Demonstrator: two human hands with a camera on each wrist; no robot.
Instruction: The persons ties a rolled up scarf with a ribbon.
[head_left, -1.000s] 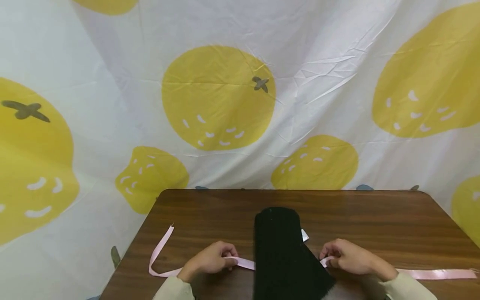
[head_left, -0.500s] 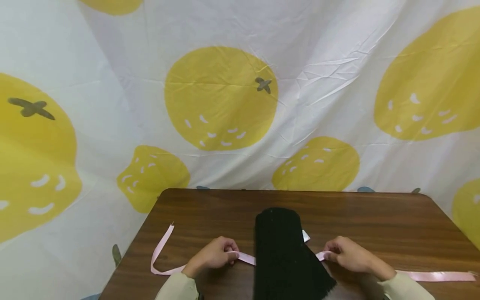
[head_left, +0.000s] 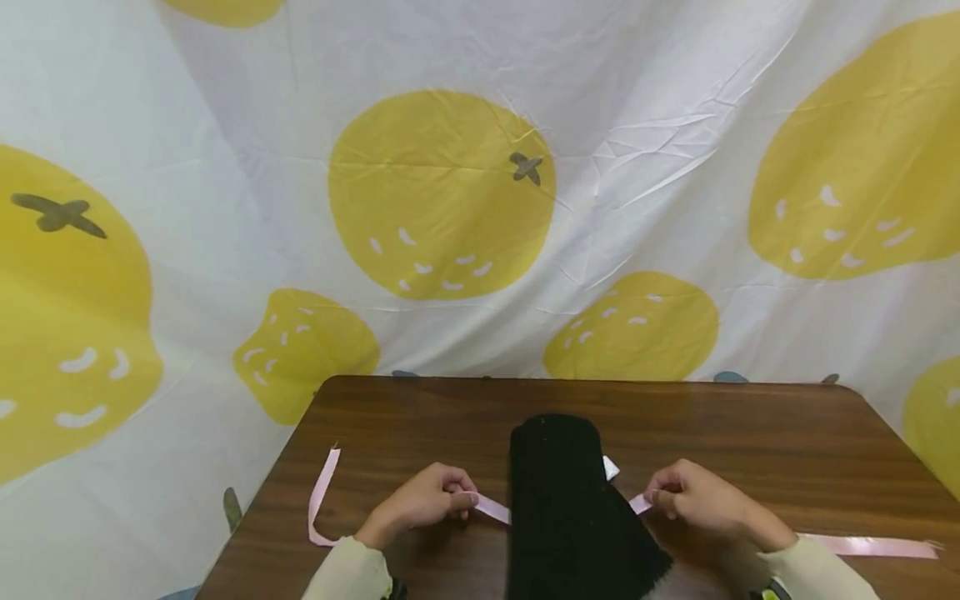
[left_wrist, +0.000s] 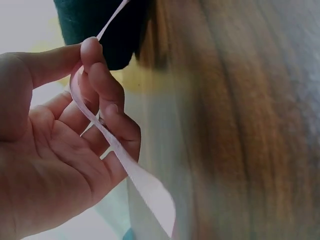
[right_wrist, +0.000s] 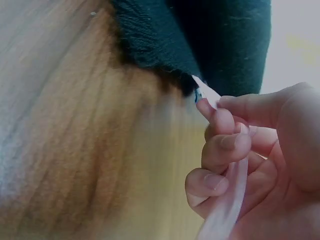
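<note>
A folded black cloth (head_left: pixel 562 508), with a fuzzy edge at its lower right, lies on the brown table. One pink ribbon (head_left: pixel 493 508) passes beneath it and comes out on both sides. On the cloth's left, my left hand (head_left: pixel 427 500) pinches the ribbon between thumb and index finger; in the left wrist view the ribbon's tail (left_wrist: pixel 150 192) trails across the palm. To the right of the cloth, my right hand (head_left: pixel 697 500) pinches the ribbon's other side, and the tail (right_wrist: pixel 227 200) runs down past the curled fingers. The stretch under the cloth is hidden.
The wooden table (head_left: pixel 420 417) has its far edge against a white curtain (head_left: pixel 637 83) printed with yellow lemons. A small white tag (head_left: pixel 611 468) pokes out at the cloth's right. Loose ribbon ends (head_left: pixel 321 500) lie at far left and far right.
Both hands have moved slightly up in the head view, still pinching the ribbon. The ribbon's loose ends have shifted a little: the right one inward. The black cloth has stayed in place.
</note>
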